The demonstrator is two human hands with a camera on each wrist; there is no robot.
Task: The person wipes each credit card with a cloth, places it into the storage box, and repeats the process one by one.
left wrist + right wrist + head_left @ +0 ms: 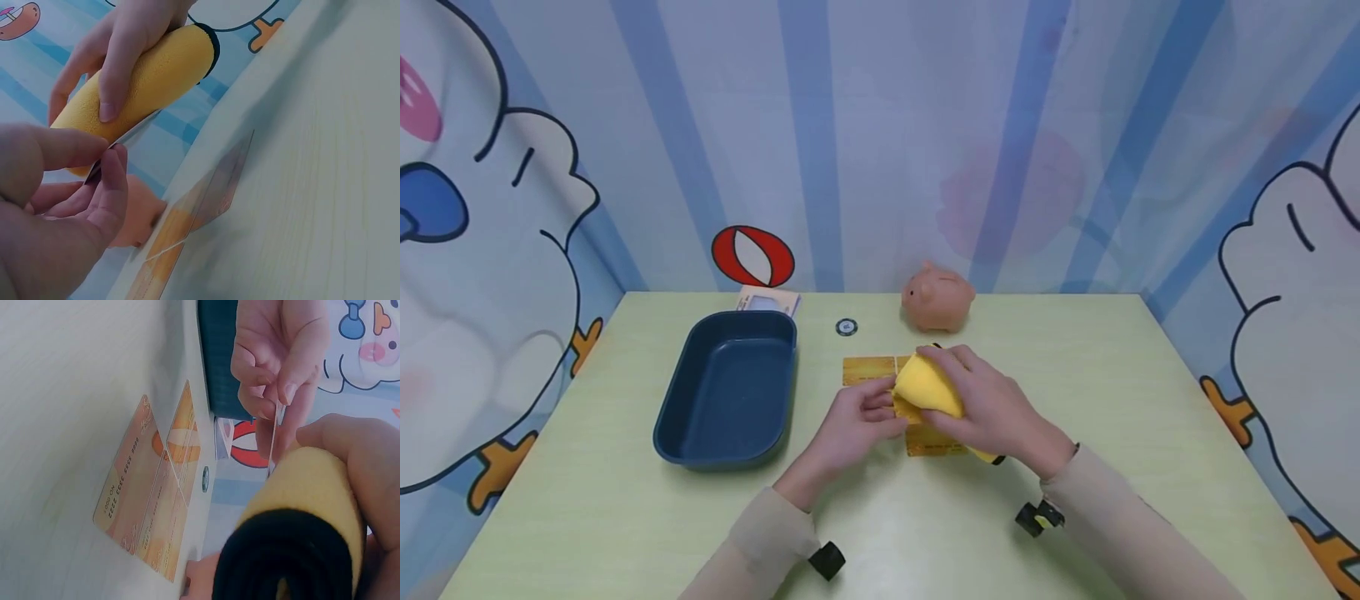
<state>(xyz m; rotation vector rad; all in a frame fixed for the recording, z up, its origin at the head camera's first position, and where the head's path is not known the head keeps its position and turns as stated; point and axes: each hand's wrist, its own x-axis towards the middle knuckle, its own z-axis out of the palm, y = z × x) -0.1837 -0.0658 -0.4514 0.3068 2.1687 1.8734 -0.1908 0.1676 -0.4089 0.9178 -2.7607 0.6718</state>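
My right hand (pixel 996 404) grips a rolled or folded yellow cloth (pixel 928 387) with a dark edge, thumb on one side and fingers on the other. Between the thumb and fingers of my left hand (pixel 850 425), a thin card (pixel 133 132) is pinched by its edge. The cloth lies against the card, covering much of it in the head view. Both hands are raised above the table. Below them, several orange-gold cards (pixel 128 487) lie flat and close together; printed digits show on one in the right wrist view.
A dark blue tray (pixel 672 400) stands left of the hands. Behind it lies a pale flat item (pixel 786 300) by the wall. A round chip (pixel 846 327) and a pink piggy bank (pixel 938 300) sit at the back of the table. Printed curtains (pixel 880 150) enclose the sides.
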